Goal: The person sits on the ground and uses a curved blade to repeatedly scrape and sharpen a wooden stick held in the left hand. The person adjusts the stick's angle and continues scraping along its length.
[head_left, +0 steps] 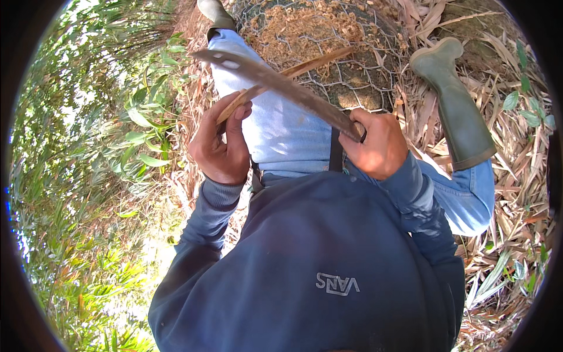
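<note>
The left hand (220, 141) grasps one end of a wooden strip (319, 61), pinched between the thumb and the fingers, and the right hand (378, 144) is closed around the near end of a long knife (302, 100), whose handle is mostly covered by the fingers. From the left hand the strip goes toward two o'clock, so its middle and its far end stay free; I suppose that it is held by the end to leave this length open to the blade. From the right hand the knife points to ten o'clock, and it passes in front of the strip, between one and two o'clock from the left hand. Whether the two touch there, I cannot tell. The hands are well apart, probably so that the left fingers stay away from the edge. The strip lies at ten to eleven o'clock from the right hand, and its far end is seen against a mound covered by wire mesh (375, 88), at twelve o'clock in the view. The legs are spread, with one boot (463, 117) at two o'clock from the right hand, which seems to give the arms room and a steady posture.
</note>
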`<control>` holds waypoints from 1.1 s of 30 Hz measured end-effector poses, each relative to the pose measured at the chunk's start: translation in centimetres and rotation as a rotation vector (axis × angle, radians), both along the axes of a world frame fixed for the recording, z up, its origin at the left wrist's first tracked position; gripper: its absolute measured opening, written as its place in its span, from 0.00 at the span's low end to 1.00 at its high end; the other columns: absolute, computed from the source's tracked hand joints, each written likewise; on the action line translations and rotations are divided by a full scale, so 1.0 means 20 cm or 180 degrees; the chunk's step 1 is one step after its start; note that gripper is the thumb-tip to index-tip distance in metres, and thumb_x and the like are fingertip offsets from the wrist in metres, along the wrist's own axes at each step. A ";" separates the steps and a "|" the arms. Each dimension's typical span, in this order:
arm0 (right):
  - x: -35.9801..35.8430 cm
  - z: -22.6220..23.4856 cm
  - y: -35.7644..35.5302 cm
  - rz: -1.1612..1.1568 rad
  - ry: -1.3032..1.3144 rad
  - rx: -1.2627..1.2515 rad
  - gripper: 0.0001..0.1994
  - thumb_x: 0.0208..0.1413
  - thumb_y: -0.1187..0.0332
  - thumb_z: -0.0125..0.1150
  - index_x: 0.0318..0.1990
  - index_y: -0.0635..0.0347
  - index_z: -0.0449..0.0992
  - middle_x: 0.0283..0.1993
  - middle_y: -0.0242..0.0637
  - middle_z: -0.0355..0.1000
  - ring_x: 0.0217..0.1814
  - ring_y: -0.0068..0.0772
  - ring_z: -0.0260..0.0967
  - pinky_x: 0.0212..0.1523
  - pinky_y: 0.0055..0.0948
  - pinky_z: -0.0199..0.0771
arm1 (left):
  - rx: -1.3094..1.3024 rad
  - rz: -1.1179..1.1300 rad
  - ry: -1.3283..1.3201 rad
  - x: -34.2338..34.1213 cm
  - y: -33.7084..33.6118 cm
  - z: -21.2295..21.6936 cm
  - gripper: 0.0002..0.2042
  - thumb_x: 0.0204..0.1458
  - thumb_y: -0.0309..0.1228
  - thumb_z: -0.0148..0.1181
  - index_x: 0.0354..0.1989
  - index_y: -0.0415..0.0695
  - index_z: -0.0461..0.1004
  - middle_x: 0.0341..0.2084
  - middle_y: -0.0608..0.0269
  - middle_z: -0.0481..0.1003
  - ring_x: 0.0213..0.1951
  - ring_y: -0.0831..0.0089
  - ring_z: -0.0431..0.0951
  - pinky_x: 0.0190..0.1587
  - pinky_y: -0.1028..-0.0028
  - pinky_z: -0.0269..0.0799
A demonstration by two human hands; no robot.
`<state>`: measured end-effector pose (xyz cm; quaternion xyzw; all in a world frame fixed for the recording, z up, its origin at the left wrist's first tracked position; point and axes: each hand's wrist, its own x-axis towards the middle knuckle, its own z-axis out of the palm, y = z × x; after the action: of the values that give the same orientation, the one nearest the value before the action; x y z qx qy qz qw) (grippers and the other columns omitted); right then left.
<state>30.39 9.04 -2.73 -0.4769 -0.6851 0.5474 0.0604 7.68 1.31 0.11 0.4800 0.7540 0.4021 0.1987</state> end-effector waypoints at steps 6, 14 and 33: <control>0.07 -0.05 0.01 0.0038 -0.0253 0.0195 0.10 0.43 0.65 0.66 0.27 0.63 0.76 0.18 0.50 0.69 0.24 0.56 0.71 0.26 0.44 0.69 | -0.0136 -0.0268 0.0205 0.03 -0.01 0.04 0.10 0.58 0.18 0.53 0.46 0.26 0.71 0.35 0.45 0.79 0.38 0.63 0.82 0.42 0.69 0.81; 0.12 -0.12 0.04 0.0068 -0.0373 -0.0010 0.12 0.47 0.61 0.61 0.29 0.63 0.78 0.21 0.51 0.72 0.26 0.54 0.73 0.29 0.42 0.71 | -0.0002 -0.0260 0.0146 0.03 -0.01 0.01 0.09 0.58 0.17 0.52 0.46 0.27 0.71 0.37 0.44 0.79 0.39 0.62 0.82 0.43 0.69 0.81; 0.07 -0.05 -0.06 -0.0074 0.0123 0.0183 0.10 0.42 0.65 0.66 0.26 0.62 0.75 0.20 0.50 0.70 0.24 0.55 0.71 0.25 0.43 0.69 | 0.0353 -0.0830 0.1055 0.00 -0.02 0.02 0.11 0.48 0.14 0.60 0.40 0.37 0.76 0.36 0.49 0.78 0.37 0.57 0.81 0.38 0.69 0.75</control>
<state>31.79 7.88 -3.65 -0.4723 -0.6936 0.5358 0.0936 7.58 0.98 0.42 0.6431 0.6846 0.3294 0.0956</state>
